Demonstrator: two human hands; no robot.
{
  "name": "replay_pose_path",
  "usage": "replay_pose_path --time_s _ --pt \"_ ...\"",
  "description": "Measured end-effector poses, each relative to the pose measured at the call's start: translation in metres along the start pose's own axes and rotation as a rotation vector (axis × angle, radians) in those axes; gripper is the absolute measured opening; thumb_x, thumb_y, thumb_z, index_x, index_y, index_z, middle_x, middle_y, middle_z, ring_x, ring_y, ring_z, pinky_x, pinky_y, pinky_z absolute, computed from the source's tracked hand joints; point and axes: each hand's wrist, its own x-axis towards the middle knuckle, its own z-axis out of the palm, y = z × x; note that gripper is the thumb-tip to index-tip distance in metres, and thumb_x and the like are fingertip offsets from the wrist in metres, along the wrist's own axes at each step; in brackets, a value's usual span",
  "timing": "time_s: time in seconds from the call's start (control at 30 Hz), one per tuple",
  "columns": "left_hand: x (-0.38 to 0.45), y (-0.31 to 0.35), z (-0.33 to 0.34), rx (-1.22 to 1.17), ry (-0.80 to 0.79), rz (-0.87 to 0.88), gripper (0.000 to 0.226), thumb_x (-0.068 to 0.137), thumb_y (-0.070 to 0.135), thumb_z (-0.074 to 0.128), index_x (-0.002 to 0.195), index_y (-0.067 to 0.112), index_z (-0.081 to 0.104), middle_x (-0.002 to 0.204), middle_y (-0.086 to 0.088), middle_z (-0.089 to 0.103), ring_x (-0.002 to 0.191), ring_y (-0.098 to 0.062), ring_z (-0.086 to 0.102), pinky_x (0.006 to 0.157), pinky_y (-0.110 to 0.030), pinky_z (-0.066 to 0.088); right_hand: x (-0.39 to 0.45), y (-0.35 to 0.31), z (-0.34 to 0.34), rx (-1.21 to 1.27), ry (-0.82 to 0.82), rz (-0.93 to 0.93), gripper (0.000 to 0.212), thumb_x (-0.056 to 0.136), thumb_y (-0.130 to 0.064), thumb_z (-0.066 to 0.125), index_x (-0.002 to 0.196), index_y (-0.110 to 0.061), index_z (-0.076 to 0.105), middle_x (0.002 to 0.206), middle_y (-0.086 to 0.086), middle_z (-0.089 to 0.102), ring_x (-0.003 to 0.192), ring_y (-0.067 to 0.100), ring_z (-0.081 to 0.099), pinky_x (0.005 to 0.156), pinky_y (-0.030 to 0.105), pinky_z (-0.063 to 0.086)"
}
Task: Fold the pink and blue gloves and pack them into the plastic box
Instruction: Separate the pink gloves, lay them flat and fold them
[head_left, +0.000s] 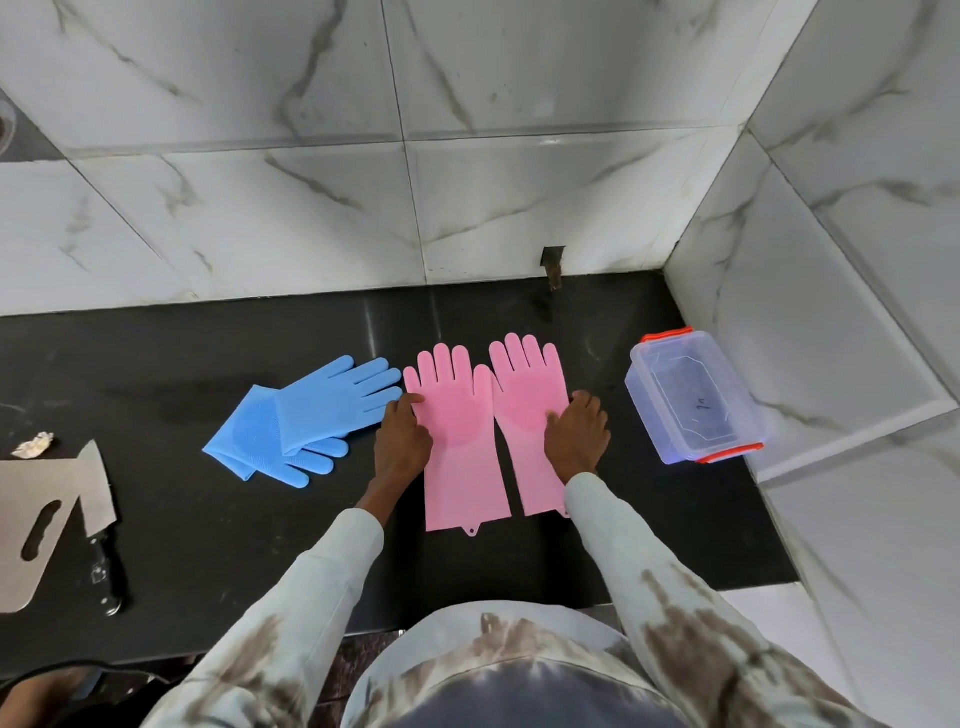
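Two pink gloves lie flat side by side on the black counter (208, 545), fingers pointing to the wall. My left hand (402, 441) rests on the left edge of the left pink glove (457, 441), fingers curled at its side. My right hand (576, 434) presses on the right pink glove (524, 395) near its right edge. Two blue gloves (311, 410) lie crossed over each other to the left of the pink pair. A clear plastic box (693, 397) with orange clips stands open at the right, nothing visible inside.
Marble-tiled walls close the counter at the back and right. At the left lie a grey cutting board (31, 525), a cleaver (98, 519) with a black handle and a crumpled scrap (34, 444).
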Motion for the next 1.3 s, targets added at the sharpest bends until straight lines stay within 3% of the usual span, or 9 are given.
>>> replay_pose_path --time_s 0.1,0.3,0.6,0.87,1.3 --pt "0.001 0.001 0.001 0.010 -0.024 0.003 0.046 0.107 0.004 0.051 0.150 0.020 0.050 0.156 -0.012 0.049 0.134 -0.031 0.061 0.114 -0.048 0.055 0.005 0.007 0.000 0.174 -0.036 0.057 0.038 0.110 -0.033 0.055 0.138 -0.008 0.053 0.139 0.012 0.065 0.125 0.030 0.067 0.108 0.043 0.057" --pt "0.001 0.011 0.006 0.047 -0.041 0.025 0.045 0.109 0.009 0.049 0.152 0.020 0.048 0.155 -0.012 0.048 0.132 -0.031 0.063 0.112 -0.049 0.056 0.007 0.018 -0.003 0.274 -0.001 0.102 0.036 0.110 -0.033 0.053 0.135 -0.006 0.055 0.133 0.014 0.067 0.119 0.032 0.070 0.105 0.043 0.059" --pt "0.001 0.013 0.006 0.028 -0.045 0.010 0.046 0.108 0.005 0.049 0.151 0.018 0.048 0.158 -0.012 0.047 0.134 -0.032 0.061 0.113 -0.048 0.055 0.008 0.021 -0.008 0.390 0.037 0.162 0.040 0.110 -0.034 0.054 0.139 -0.006 0.051 0.134 0.016 0.068 0.117 0.035 0.071 0.107 0.045 0.058" --pt "-0.001 0.012 0.006 0.008 -0.040 0.000 0.043 0.109 0.008 0.049 0.151 0.018 0.048 0.159 -0.012 0.047 0.136 -0.032 0.060 0.115 -0.048 0.053 0.009 0.019 -0.009 0.527 0.008 0.151 0.033 0.110 -0.027 0.054 0.133 -0.003 0.052 0.128 0.017 0.068 0.112 0.032 0.071 0.102 0.040 0.058" --pt "-0.003 0.011 0.004 -0.007 -0.055 0.006 0.042 0.111 0.012 0.048 0.154 0.016 0.045 0.160 -0.012 0.046 0.136 -0.033 0.061 0.116 -0.049 0.052 0.005 0.023 -0.012 0.532 -0.001 0.107 0.029 0.110 -0.024 0.055 0.130 -0.003 0.054 0.127 0.018 0.068 0.114 0.032 0.069 0.107 0.041 0.056"
